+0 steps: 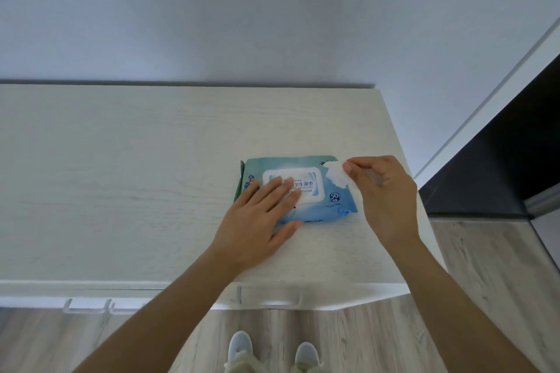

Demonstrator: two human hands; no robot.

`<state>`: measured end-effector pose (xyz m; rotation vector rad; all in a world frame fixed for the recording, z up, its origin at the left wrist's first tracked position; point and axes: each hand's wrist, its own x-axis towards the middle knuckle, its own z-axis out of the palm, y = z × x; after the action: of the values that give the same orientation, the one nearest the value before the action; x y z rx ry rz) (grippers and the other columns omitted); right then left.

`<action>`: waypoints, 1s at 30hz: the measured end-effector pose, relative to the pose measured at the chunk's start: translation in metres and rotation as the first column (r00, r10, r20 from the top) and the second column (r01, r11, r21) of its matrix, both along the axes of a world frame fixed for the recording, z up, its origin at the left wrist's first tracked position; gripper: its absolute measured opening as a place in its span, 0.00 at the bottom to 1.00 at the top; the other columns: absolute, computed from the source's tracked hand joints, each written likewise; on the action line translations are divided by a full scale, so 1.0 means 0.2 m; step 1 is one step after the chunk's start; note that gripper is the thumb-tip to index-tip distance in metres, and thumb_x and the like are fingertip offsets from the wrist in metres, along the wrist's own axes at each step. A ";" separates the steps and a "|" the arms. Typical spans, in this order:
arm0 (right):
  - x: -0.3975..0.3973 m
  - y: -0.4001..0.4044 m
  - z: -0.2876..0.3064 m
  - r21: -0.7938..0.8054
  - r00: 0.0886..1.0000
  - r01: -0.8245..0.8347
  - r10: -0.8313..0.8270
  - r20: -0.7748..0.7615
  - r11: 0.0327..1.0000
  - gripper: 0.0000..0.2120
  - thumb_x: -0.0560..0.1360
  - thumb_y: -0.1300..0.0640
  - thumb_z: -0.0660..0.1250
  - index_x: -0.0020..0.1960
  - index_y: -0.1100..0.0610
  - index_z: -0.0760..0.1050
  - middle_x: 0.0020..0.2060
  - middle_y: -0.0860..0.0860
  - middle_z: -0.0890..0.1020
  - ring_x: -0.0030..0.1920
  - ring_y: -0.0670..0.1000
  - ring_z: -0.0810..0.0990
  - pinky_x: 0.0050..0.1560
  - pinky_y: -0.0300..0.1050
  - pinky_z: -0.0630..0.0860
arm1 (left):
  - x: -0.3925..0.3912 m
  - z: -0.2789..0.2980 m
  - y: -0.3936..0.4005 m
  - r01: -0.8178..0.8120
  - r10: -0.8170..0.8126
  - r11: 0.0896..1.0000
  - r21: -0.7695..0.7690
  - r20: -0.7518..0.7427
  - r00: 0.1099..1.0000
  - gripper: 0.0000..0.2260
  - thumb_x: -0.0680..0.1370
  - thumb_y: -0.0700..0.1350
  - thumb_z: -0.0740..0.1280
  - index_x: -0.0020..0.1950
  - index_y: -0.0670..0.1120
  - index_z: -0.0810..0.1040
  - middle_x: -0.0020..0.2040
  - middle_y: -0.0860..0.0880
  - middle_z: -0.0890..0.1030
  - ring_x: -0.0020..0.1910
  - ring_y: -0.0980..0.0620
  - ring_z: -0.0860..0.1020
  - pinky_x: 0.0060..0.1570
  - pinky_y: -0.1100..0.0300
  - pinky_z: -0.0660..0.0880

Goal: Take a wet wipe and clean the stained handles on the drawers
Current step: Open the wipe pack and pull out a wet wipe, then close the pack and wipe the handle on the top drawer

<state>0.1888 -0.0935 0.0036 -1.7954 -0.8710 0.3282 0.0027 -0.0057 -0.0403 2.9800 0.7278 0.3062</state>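
Note:
A blue and green pack of wet wipes [327, 209] lies flat on the white chest of drawers [136, 175], toward its right end. My left hand [257, 221] presses flat on the pack's white lid with straight fingers. My right hand [385, 194] pinches a white wet wipe [336, 177] at the pack's upper right corner. Below the front edge, white drawer handles show: one under my left forearm [269, 295] and two further left [88, 306]. Any stains on them are too small to tell.
A pale wall rises behind the chest. To the right stand a white door frame [485, 106] and a dark panel [500, 166]. Grey wood-look floor [485, 297] lies in front and to the right, with my two light shoes [272, 348] close to the chest.

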 end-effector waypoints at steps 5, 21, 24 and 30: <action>-0.05 0.02 0.00 0.025 0.999 -0.038 0.039 -0.012 0.999 0.07 0.74 0.57 0.69 0.43 0.44 0.76 0.45 0.46 0.76 0.44 0.30 0.74 0.41 0.20 0.69 | 0.06 0.01 0.13 -0.062 0.050 0.994 -0.091 -0.126 0.991 0.32 0.76 0.65 0.32 0.77 0.56 0.52 0.77 0.57 0.51 0.74 0.61 0.42 0.74 0.53 0.35; -0.14 -0.12 -0.10 -0.277 0.984 -0.175 0.162 -0.069 0.945 0.08 0.73 0.52 0.70 0.52 0.46 0.79 0.37 0.40 0.76 0.37 0.40 0.75 0.36 0.21 0.68 | -0.01 0.05 -0.14 -0.290 0.591 0.672 -0.681 0.257 0.765 0.17 0.77 0.48 0.67 0.65 0.55 0.69 0.57 0.52 0.76 0.50 0.59 0.75 0.53 0.67 0.72; -0.15 -0.16 -0.17 -0.453 0.960 -0.172 0.252 0.121 0.875 0.14 0.75 0.49 0.66 0.59 0.51 0.77 0.46 0.46 0.78 0.41 0.40 0.74 0.41 0.23 0.67 | -0.04 0.02 -0.16 -0.436 0.516 0.843 -0.316 0.241 0.822 0.23 0.73 0.47 0.73 0.66 0.43 0.72 0.57 0.44 0.76 0.55 0.44 0.75 0.58 0.50 0.70; -0.13 -0.18 -0.14 -0.353 0.740 -0.346 0.484 0.466 0.869 0.10 0.74 0.63 0.69 0.55 0.57 0.81 0.50 0.53 0.81 0.51 0.56 0.77 0.52 0.44 0.70 | -0.06 -0.03 -0.26 -0.379 0.372 0.925 -0.023 0.256 0.892 0.17 0.75 0.58 0.60 0.47 0.47 0.82 0.43 0.51 0.80 0.42 0.49 0.78 0.49 0.55 0.63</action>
<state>0.1637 -0.1294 -0.0243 -1.9385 -1.7271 0.2136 -0.0103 -0.0585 -0.0466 2.7245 1.2691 0.7113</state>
